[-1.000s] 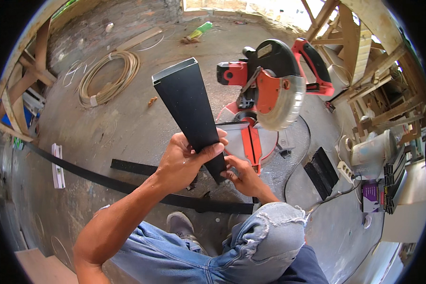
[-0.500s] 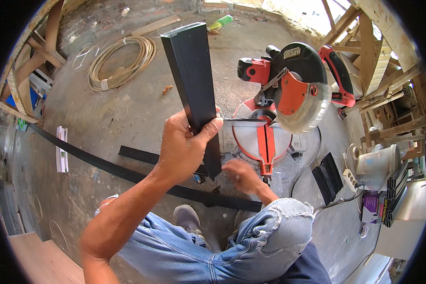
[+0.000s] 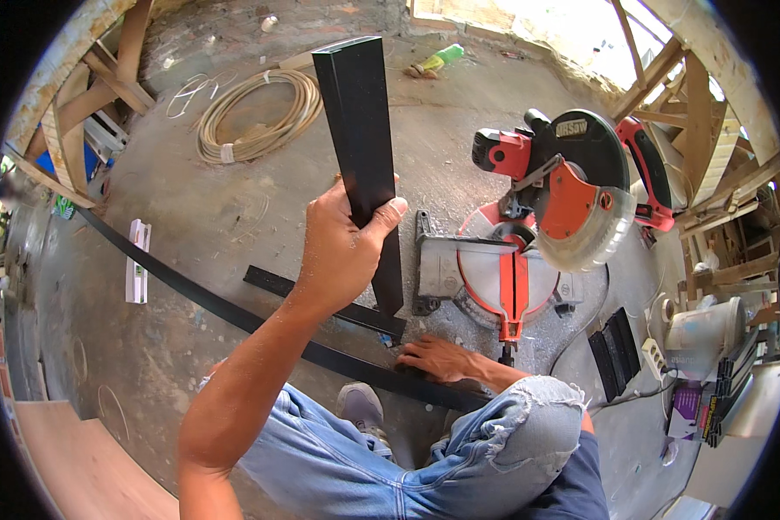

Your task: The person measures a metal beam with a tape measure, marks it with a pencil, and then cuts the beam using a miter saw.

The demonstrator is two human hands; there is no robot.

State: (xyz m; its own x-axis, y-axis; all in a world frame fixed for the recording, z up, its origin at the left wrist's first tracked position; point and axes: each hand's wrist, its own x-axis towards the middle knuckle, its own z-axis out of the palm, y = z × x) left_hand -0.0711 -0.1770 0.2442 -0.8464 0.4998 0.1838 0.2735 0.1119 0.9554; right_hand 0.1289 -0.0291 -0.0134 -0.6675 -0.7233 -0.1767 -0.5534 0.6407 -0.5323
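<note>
My left hand (image 3: 348, 245) is wrapped round a black rectangular bar (image 3: 355, 121), apparently a hollow metal profile, tilted upright with its cut end up. My right hand (image 3: 442, 358) is low at the floor, its fingers stretched out and apart over a small dark thing that they mostly hide. Beneath that hand runs a long black strip (image 3: 199, 301), curving across the floor in front of my feet. A shorter black strip (image 3: 321, 301) lies behind my left wrist, close to the lower end of the bar.
A red and black mitre saw (image 3: 572, 186) stands right of the bar, its head raised, sawdust around it. A cable coil (image 3: 264, 113) lies far left, a white spirit level (image 3: 138, 260) nearer. Black ribbed pieces (image 3: 614, 355), a power strip (image 3: 653, 355) and a bucket (image 3: 706, 329) are at right.
My right hand has moved down from beside the bar's lower end to the floor by the long strip. My left hand still holds the bar. The view has shifted slightly.
</note>
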